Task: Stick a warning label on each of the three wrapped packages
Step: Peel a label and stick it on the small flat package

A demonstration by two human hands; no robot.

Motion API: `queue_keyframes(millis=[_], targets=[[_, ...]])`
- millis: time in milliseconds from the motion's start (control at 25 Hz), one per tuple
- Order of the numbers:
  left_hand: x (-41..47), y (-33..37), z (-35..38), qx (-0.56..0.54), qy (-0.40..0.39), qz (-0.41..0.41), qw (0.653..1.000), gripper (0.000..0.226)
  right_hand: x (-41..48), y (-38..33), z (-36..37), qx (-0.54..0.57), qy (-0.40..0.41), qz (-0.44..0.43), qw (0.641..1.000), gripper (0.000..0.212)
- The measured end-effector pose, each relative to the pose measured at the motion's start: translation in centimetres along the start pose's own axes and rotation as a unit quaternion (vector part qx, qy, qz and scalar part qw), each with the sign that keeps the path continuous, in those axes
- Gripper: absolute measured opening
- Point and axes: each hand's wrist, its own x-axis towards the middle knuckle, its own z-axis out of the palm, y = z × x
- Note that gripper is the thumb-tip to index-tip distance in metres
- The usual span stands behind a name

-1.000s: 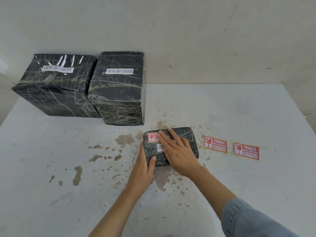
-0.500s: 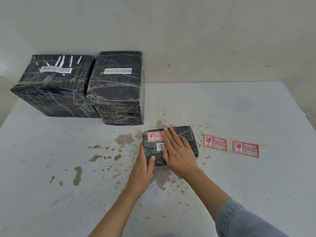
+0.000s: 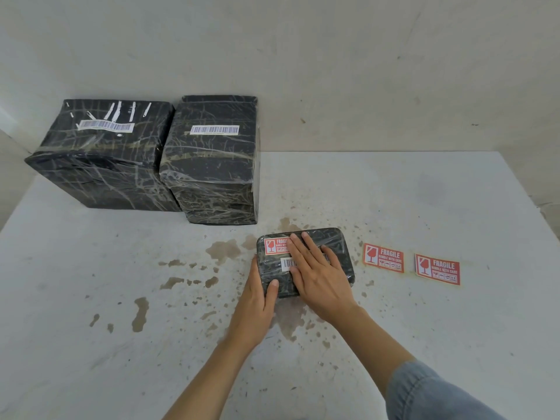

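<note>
My right hand (image 3: pixel 318 278) has slid right across the small package (image 3: pixel 336 241), fingers flat and slightly spread, pressing its label (image 3: pixel 274 246) down. Left hand (image 3: pixel 257 301) grips the pkg's left end. 1 done, 2 labels (image 3: pixel 383 257) wait beside it.

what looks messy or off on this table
Brown stains are splashed across the white table, from its middle to under the small package. They look like dried spills. The label sits straight on the package, and both spare labels lie flat.
</note>
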Motion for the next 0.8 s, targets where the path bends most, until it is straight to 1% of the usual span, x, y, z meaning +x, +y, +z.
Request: queue_keyframes(millis=[240, 320, 400, 480, 520, 600, 680, 760, 800], targets=[[0.1, 0.2, -0.2, -0.007, -0.006, -0.006, 1.000, 0.061, 0.1, -0.9, -0.7, -0.004, -0.017, 0.041, 0.999, 0.064], [0.1, 0.4, -0.2, -0.018, -0.008, -0.013, 1.000, 0.060, -0.2, -1.0, -1.1, -0.007, -0.020, 0.056, 0.998, 0.060], [0.0, 0.6, -0.3, -0.035, -0.010, -0.021, 0.999, 0.059, -0.7, -0.8, -1.3, -0.014, -0.022, 0.100, 0.995, 0.048], [0.3, 0.6, -0.5, -0.038, -0.009, -0.029, 0.999, 0.056, -1.1, -0.5, -1.3, 0.006, -0.021, 0.164, 0.986, 0.046], [0.4, 0.6, -0.6, -0.031, -0.003, -0.033, 0.999, 0.055, -1.3, -0.4, -1.3, 0.024, -0.017, 0.182, 0.983, 0.046], [0.3, 1.2, -0.6, -0.018, 0.029, -0.040, 0.999, 0.053, -1.4, -0.1, -1.3, 0.065, -0.006, 0.183, 0.981, 0.046], [-0.1, 2.1, -0.3, -0.021, 0.079, -0.041, 0.996, 0.048, -1.2, 0.3, -2.0, 0.127, -0.006, 0.183, 0.975, 0.048], [-0.2, 3.1, 0.0, -0.051, 0.133, -0.038, 0.989, 0.045, -1.0, 1.0, -3.0, 0.207, 0.011, 0.210, 0.955, 0.064], [-0.1, 3.6, 0.2, -0.069, 0.159, -0.034, 0.984, 0.043, -0.8, 1.5, -3.6, 0.252, 0.028, 0.230, 0.940, 0.075]])
